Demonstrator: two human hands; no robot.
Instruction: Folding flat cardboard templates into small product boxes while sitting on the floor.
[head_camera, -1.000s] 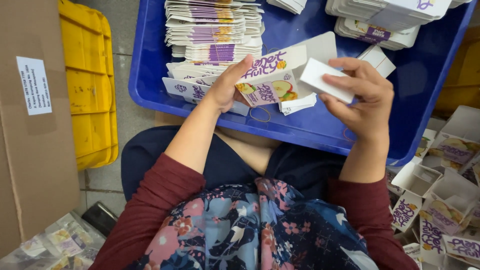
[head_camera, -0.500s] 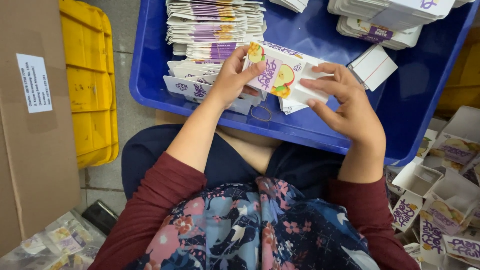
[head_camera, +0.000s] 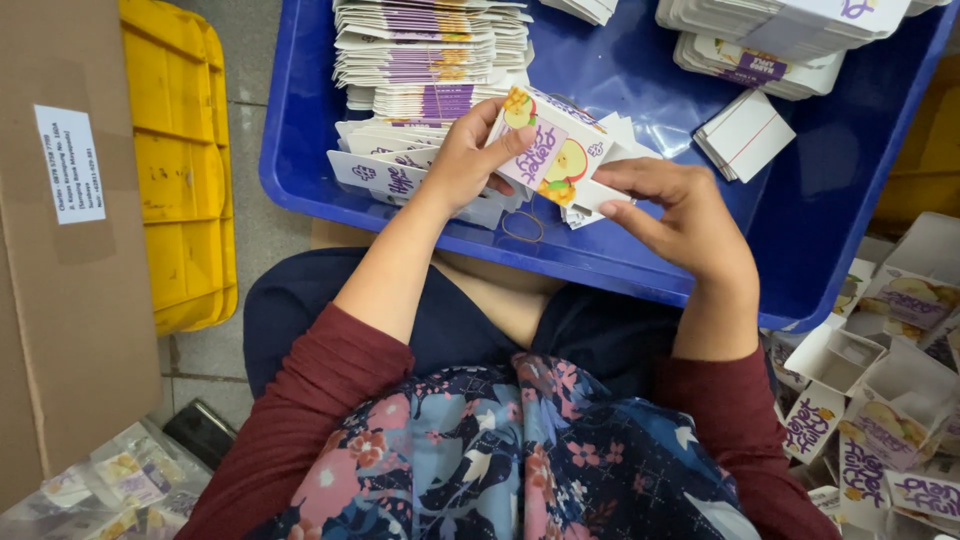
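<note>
left hand: fingers clamped on small printed carton, thumb on its front | right hand: fingers pinched on carton's white flap at its right end | carton: tilted, held above blue tray, just over rubber band | flat carton stacks behind | folded cartons at right

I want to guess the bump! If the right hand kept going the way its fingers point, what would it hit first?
Probably the small printed carton it already touches; beyond that, the left hand.
</note>
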